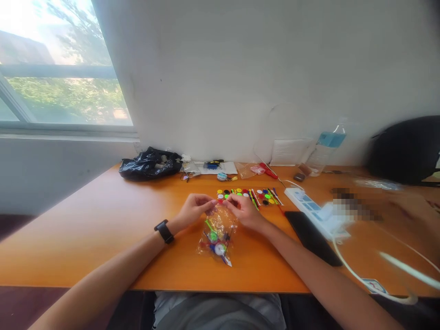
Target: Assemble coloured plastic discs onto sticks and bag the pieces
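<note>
A small clear plastic bag (217, 236) holding coloured sticks and round discs hangs over the orange table (103, 229). My left hand (194, 208), with a black watch on the wrist, pinches the bag's top edge on the left. My right hand (244, 210) pinches the same top edge on the right. Both hands are closed on the bag's mouth. Just behind them lie several loose coloured discs and sticks (250, 195) spread on the table.
A black plastic bag (150, 163) lies at the back left by the wall. A white power strip (305, 204), a black phone (311, 236), a water bottle (325, 149) and a dark bag (405, 149) are on the right. A white cable (364, 279) loops near the front edge.
</note>
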`<state>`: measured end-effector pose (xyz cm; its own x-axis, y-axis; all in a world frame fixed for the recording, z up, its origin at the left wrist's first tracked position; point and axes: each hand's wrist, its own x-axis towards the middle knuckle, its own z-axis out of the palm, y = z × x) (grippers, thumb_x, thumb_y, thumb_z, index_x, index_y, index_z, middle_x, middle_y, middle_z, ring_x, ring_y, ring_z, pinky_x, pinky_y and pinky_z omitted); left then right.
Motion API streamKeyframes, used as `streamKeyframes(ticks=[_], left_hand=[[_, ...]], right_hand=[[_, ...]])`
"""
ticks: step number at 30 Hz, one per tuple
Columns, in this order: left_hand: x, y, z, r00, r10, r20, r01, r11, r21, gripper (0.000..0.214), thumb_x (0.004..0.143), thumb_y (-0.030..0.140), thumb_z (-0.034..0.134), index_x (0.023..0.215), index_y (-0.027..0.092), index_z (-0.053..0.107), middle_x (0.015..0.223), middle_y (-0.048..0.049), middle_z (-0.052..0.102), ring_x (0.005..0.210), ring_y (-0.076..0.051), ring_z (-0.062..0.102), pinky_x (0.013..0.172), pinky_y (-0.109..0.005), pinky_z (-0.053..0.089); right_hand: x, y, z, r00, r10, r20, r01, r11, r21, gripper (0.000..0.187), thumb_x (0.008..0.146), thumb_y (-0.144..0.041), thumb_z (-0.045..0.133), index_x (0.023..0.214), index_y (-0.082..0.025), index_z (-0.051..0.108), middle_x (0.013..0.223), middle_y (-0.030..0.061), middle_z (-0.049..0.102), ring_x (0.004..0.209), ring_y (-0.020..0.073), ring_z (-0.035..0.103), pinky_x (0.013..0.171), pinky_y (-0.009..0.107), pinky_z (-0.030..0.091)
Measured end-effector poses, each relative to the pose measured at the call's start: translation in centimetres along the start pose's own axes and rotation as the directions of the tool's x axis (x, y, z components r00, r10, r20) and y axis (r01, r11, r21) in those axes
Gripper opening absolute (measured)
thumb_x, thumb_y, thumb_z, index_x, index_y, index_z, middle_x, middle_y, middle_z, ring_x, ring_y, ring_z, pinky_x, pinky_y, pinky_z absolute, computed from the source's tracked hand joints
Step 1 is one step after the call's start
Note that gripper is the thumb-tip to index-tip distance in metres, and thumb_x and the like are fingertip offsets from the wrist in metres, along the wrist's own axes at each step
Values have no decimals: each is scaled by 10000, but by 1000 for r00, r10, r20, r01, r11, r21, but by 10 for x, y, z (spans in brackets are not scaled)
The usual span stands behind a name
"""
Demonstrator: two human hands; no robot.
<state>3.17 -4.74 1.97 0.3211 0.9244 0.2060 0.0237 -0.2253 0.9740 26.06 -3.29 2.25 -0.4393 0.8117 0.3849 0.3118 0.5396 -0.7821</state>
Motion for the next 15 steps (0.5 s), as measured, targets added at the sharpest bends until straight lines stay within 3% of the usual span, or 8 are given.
streamKeyframes(ticks=[4,9,13,15], left_hand=[[4,-2,-7,999,-15,-37,14,1000,-19,405,853,530,805,858,125,787,771,-72,759,670,-146,658,658,-251,525],[6,-4,-13,995,-2,-96,-1,1000,-28,404,850,521,812,909,122,786,792,-67,755,703,-145,661,682,-245,523],[2,0,-6,997,-4,-76,3,1000,-20,396,859,520,803,902,127,785,801,-75,761,702,-151,667,677,-253,532],[0,2,0,999,9,-41,-9,1000,-12,400,861,526,798,872,127,783,782,-75,759,684,-152,662,666,-257,534]], right_hand=[[4,5,-9,998,46,-32,-44,997,66,451,950,-620,622,777,-205,640,709,3,623,657,162,527,618,284,400],[6,12,-13,985,77,-153,-60,991,118,467,944,-655,602,790,-214,605,741,1,616,702,166,562,674,286,446],[4,10,-5,990,120,-70,-104,975,196,417,900,-622,689,966,-211,703,915,51,729,846,209,664,762,315,518],[2,8,0,994,108,4,-107,974,200,405,868,-600,740,954,-205,744,921,62,751,850,221,678,767,328,530]])
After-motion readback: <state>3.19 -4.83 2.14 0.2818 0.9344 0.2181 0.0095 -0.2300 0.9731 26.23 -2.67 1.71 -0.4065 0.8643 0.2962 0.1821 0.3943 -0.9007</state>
